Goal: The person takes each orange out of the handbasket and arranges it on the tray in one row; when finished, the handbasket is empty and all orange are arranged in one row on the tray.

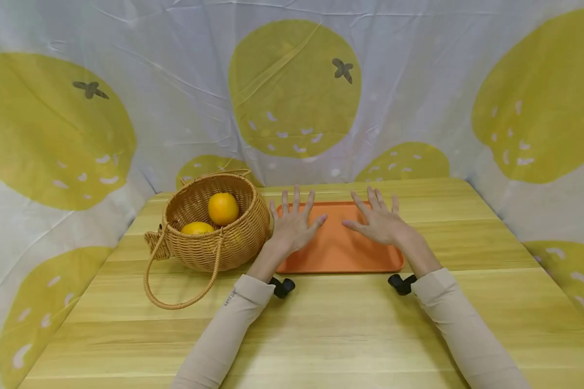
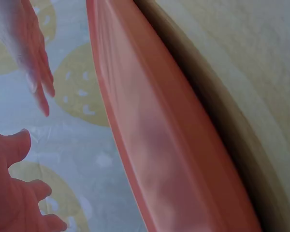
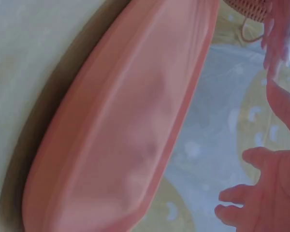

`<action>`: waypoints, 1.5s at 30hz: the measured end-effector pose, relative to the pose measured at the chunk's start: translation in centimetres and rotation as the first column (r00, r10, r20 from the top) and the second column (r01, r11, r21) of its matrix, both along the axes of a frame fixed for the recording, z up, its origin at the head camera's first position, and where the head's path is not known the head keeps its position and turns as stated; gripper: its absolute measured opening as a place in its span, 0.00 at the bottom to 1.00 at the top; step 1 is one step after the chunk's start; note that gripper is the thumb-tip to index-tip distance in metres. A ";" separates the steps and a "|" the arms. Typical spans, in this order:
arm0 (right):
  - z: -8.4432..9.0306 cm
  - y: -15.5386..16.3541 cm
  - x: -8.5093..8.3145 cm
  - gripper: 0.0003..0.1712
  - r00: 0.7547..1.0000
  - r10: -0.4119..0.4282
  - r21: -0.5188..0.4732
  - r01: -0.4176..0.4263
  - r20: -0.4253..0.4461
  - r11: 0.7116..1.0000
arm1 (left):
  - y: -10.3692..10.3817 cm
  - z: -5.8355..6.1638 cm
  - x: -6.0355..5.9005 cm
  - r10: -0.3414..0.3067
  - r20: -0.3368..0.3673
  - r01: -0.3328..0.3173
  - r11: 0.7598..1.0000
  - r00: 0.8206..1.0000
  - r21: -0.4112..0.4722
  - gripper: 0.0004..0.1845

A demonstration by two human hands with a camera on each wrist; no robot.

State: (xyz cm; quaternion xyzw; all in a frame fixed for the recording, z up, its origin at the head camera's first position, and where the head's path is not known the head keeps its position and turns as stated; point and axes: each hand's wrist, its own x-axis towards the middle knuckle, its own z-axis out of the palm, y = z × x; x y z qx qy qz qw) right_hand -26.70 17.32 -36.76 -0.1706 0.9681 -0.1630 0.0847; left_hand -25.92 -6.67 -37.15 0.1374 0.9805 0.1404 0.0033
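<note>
An orange rectangular tray point(image 1: 338, 254) lies flat on the wooden table. Over its left end my left hand point(image 1: 293, 229) is held palm down with fingers spread. My right hand point(image 1: 380, 221) hovers in the same way above the tray's right side. Both wrist views show a gap between the hands and the tray point(image 2: 135, 96), and nothing is gripped. Left of the tray stands a wicker basket point(image 1: 238, 246) holding an upper orange point(image 1: 223, 209) and a lower orange fruit point(image 1: 197, 228), the latter partly hidden by the rim.
The basket's looped handle point(image 1: 175, 307) hangs down onto the table point(image 1: 331, 335) at the front left. A white curtain point(image 1: 409, 97) printed with large yellow fruit encloses the back and both sides. Black wrist camera mounts point(image 1: 283, 288) stick out beneath the cuffs.
</note>
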 end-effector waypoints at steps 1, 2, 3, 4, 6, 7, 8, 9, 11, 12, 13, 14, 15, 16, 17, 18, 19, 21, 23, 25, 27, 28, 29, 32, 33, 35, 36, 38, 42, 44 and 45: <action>-0.2 0.3 -0.1 0.51 1.000 -0.006 -0.003 0.006 0.014 1.000 | 0.1 0.0 0.0 -0.002 -0.001 0.002 1.000 1.000 -0.002 0.41; -0.3 0.6 -0.2 0.51 0.999 -0.010 -0.014 0.010 0.031 1.000 | 0.2 0.0 0.1 -0.004 0.001 0.004 1.000 1.000 -0.007 0.41; -0.4 1.0 -0.3 0.51 0.999 -0.012 -0.024 0.014 0.050 1.000 | 0.3 0.1 0.2 -0.006 0.002 0.006 1.000 1.000 -0.009 0.41; -0.6 1.5 -0.5 0.50 0.997 -0.015 -0.033 0.017 0.075 0.999 | 0.4 0.2 0.3 -0.008 0.004 0.008 1.000 1.000 -0.012 0.41; -0.9 2.7 -0.8 0.51 0.989 -0.012 -0.056 0.021 0.145 0.998 | 0.5 0.6 0.6 -0.019 0.004 0.019 1.000 1.000 -0.015 0.41; -1.0 3.3 -0.9 0.51 0.983 -0.007 -0.069 0.020 0.182 0.997 | 0.6 0.8 0.7 -0.029 0.003 0.029 0.999 1.000 -0.014 0.41; -1.0 3.9 -1.1 0.51 0.976 0.001 -0.085 0.018 0.217 0.996 | 0.7 1.1 0.9 -0.039 0.002 0.039 0.999 0.999 -0.017 0.41; -1.1 4.5 -1.3 0.51 0.968 0.007 -0.100 0.019 0.252 0.995 | 0.8 1.5 1.1 -0.048 0.001 0.048 0.999 0.999 -0.016 0.41; -1.1 5.6 -1.6 0.51 0.948 0.020 -0.126 0.021 0.318 0.992 | 0.9 2.3 1.5 -0.067 0.002 0.067 0.998 0.998 -0.021 0.41; -1.1 6.1 -1.8 0.52 0.938 0.026 -0.136 0.023 0.345 0.990 | 0.9 2.8 1.7 -0.079 0.006 0.079 0.997 0.997 -0.020 0.41; -1.2 6.5 -1.9 0.52 0.930 0.030 -0.137 0.022 0.366 0.990 | 0.9 3.3 1.8 -0.091 0.015 0.091 0.996 0.996 -0.018 0.41; -1.2 6.9 -2.1 0.52 0.919 0.028 -0.138 0.029 0.393 0.990 | 0.8 3.8 2.0 -0.101 0.025 0.102 0.995 0.995 -0.023 0.41; -1.3 7.2 -2.2 0.52 0.909 0.024 -0.129 0.033 0.415 0.991 | 0.8 4.2 2.2 -0.111 0.039 0.112 0.993 0.993 -0.024 0.41; -1.4 7.4 -2.3 0.52 0.901 0.022 -0.122 0.034 0.433 0.992 | 0.6 4.7 2.3 -0.120 0.052 0.122 0.992 0.991 -0.027 0.41; -1.5 7.5 -2.4 0.53 0.896 0.024 -0.112 0.029 0.443 0.993 | 0.3 5.2 2.5 -0.128 0.065 0.130 0.991 0.990 -0.026 0.41; -1.6 7.7 -2.4 0.52 0.895 0.026 -0.103 0.022 0.444 0.994 | 0.1 5.7 2.6 -0.138 0.080 0.140 0.990 0.987 -0.021 0.41; -1.7 7.8 -2.5 0.52 0.896 0.030 -0.099 0.015 0.444 0.995 | -0.1 6.2 2.7 -0.146 0.096 0.148 0.989 0.985 -0.013 0.41; -1.8 8.1 -2.5 0.51 0.904 0.049 -0.093 -0.010 0.426 0.996 | -0.4 7.2 2.7 -0.165 0.122 0.164 0.986 0.979 0.015 0.41; -2.0 8.4 -2.5 0.49 0.912 0.071 -0.095 -0.036 0.404 0.995 | -0.6 8.4 2.7 -0.189 0.148 0.183 0.982 0.971 0.048 0.41; -2.1 8.6 -2.5 0.47 0.916 0.084 -0.094 -0.051 0.391 0.994 | -0.5 9.9 2.4 -0.209 0.151 0.201 0.977 0.966 0.066 0.40; -2.1 8.7 -2.5 0.46 0.918 0.093 -0.095 -0.060 0.386 0.994 | -0.4 11.7 2.1 -0.221 0.134 0.214 0.975 0.966 0.062 0.39; -2.1 8.8 -2.5 0.46 0.918 0.095 -0.096 -0.062 0.385 0.993 | -0.3 12.7 1.9 -0.224 0.119 0.219 0.974 0.967 0.050 0.39; -2.1 8.9 -2.5 0.46 0.919 0.094 -0.095 -0.062 0.384 0.994 | -0.3 13.8 1.7 -0.227 0.103 0.223 0.974 0.969 0.044 0.38; -2.2 8.9 -2.5 0.46 0.922 0.091 -0.089 -0.061 0.376 0.994 | -0.7 16.9 0.9 -0.255 0.082 0.252 0.967 0.963 0.047 0.37; -2.3 9.0 -2.5 0.46 0.923 0.089 -0.086 -0.061 0.375 0.994 | -1.1 17.8 0.6 -0.269 0.082 0.264 0.963 0.960 0.059 0.37; -2.4 9.0 -2.4 0.46 0.923 0.089 -0.085 -0.061 0.376 0.995 | -2.1 19.3 -0.2 -0.290 0.097 0.282 0.955 0.952 0.093 0.36; -2.5 9.1 -2.4 0.46 0.922 0.090 -0.087 -0.062 0.376 0.994 | -2.7 20.0 -0.6 -0.294 0.110 0.282 0.953 0.950 0.110 0.35; -2.5 9.2 -2.3 0.47 0.922 0.093 -0.092 -0.062 0.376 0.994 | -4.2 20.8 -1.7 -0.280 0.128 0.262 0.955 0.952 0.142 0.33; -2.6 9.7 -2.1 0.47 0.922 0.073 -0.087 -0.043 0.380 0.995 | -7.5 20.8 -4.0 -0.221 0.185 0.187 0.965 0.958 0.184 0.31; -2.5 9.9 -2.1 0.47 0.923 0.065 -0.080 -0.037 0.380 0.996 | -9.5 20.0 -5.0 -0.198 0.227 0.147 0.964 0.953 0.221 0.28; -2.5 10.0 -2.0 0.47 0.922 0.063 -0.079 -0.035 0.381 0.996 | -10.6 19.4 -5.5 -0.196 0.249 0.134 0.960 0.949 0.244 0.26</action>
